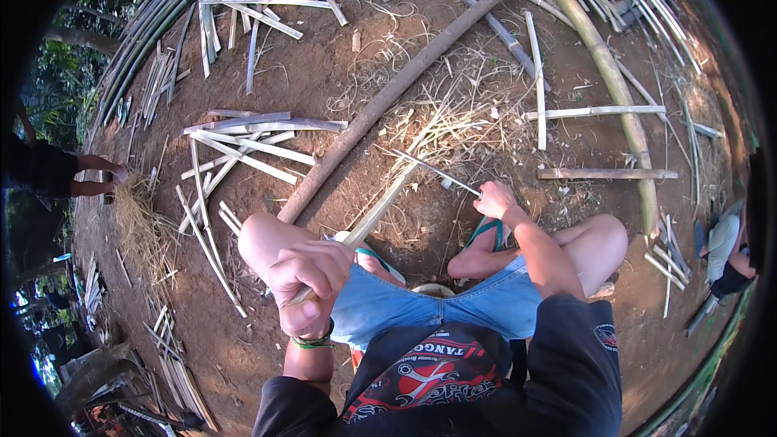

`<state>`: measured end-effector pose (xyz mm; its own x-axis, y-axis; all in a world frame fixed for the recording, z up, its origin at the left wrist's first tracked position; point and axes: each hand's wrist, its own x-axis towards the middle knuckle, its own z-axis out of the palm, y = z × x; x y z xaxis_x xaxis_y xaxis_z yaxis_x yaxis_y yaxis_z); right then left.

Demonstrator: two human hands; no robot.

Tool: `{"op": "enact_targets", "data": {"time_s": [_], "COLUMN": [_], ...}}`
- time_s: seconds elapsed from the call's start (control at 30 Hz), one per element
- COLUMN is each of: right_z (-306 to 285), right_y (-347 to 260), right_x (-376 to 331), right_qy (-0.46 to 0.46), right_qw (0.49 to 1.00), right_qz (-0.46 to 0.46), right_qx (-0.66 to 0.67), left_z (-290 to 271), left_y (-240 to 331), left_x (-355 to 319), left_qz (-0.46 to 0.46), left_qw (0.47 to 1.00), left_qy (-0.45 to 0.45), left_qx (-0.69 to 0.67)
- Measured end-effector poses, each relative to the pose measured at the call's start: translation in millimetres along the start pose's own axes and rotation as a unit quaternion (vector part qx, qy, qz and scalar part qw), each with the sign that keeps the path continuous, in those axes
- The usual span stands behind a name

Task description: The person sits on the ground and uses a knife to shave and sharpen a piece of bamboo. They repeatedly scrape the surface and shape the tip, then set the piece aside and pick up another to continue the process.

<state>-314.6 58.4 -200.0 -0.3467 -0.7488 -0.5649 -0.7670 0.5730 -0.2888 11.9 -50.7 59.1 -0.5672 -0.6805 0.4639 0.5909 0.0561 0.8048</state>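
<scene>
My left hand (312, 277) is closed around the near end of a pale bamboo strip (377, 212), at my left knee. The strip slants away and to the right over the ground. My right hand (496, 199) grips the handle end of a long thin knife (443, 172), its handle mostly hidden by the fingers. The knife's blade points left and away from me, crossing the strip near its far part; whether the edge touches it I cannot tell. Beyond the blade lies a heap of thin bamboo shavings (465, 113).
A long brown pole (405, 89) lies diagonally ahead, and a thick bamboo pole (603, 57) curves along the right. Split bamboo pieces (251, 142) lie in piles on the left. Other people's legs (99, 174) show at the far left, with another person (723, 243) at the far right.
</scene>
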Motion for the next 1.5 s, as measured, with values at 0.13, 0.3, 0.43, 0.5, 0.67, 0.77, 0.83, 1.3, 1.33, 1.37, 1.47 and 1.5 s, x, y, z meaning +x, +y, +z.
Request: {"op": "enact_targets", "data": {"time_s": [0.13,0.3,0.43,0.5,0.67,0.77,0.83,1.3,1.33,1.37,1.47,1.5], "right_z": [34.4,30.3,31.4,23.8,-2.9,-4.6,-3.3,-3.2,-9.8,-9.0,-4.3,-5.8], "right_y": [38.6,10.7,-18.6,-42.7,-77.5,-58.6,-44.1,-16.7,-24.2,-21.1,-14.5,-13.2], "right_x": [26.4,12.9,2.6,-6.3,-33.4,-25.9,-17.7,-5.1,-9.1,-9.4,-6.4,-3.7], "right_qy": [-0.022,0.015,0.008,0.009,0.018,0.016,0.008,0.011,-0.001,0.008,0.034,0.037], "right_qw": [0.998,0.999,0.998,0.995,0.984,0.986,0.992,1.000,1.000,0.999,0.997,0.997], "right_qz": [0.059,0.018,0.005,-0.030,-0.064,-0.034,-0.008,-0.003,-0.007,-0.016,-0.017,-0.018], "right_qx": [-0.019,0.039,0.066,0.091,0.162,0.164,0.129,0.027,0.018,0.033,0.061,0.059], "left_z": [-2.7,0.0,3.8,3.1,1.4,1.3,3.3,5.3,4.6,3.7,2.6,2.8], "left_y": [-1.2,-3.8,-8.9,-8.9,-8.6,-11.0,-9.3,-7.4,-6.8,-7.1,-6.3,-5.6], "left_x": [3.4,5.6,17.8,23.1,29.0,28.4,28.2,18.7,16.6,16.5,18.0,19.2], "left_qz": [0.008,0.056,0.100,0.120,0.106,0.106,0.102,0.079,0.079,0.082,0.076,0.079], "left_qw": [1.000,0.995,0.974,0.962,0.968,0.975,0.978,0.982,0.980,0.981,0.982,0.982], "left_qy": [0.004,0.085,0.202,0.242,0.227,0.194,0.179,0.167,0.176,0.173,0.167,0.166], "left_qx": [0.001,0.023,0.033,0.039,0.016,0.010,0.022,0.042,0.043,0.039,0.036,0.035]}}
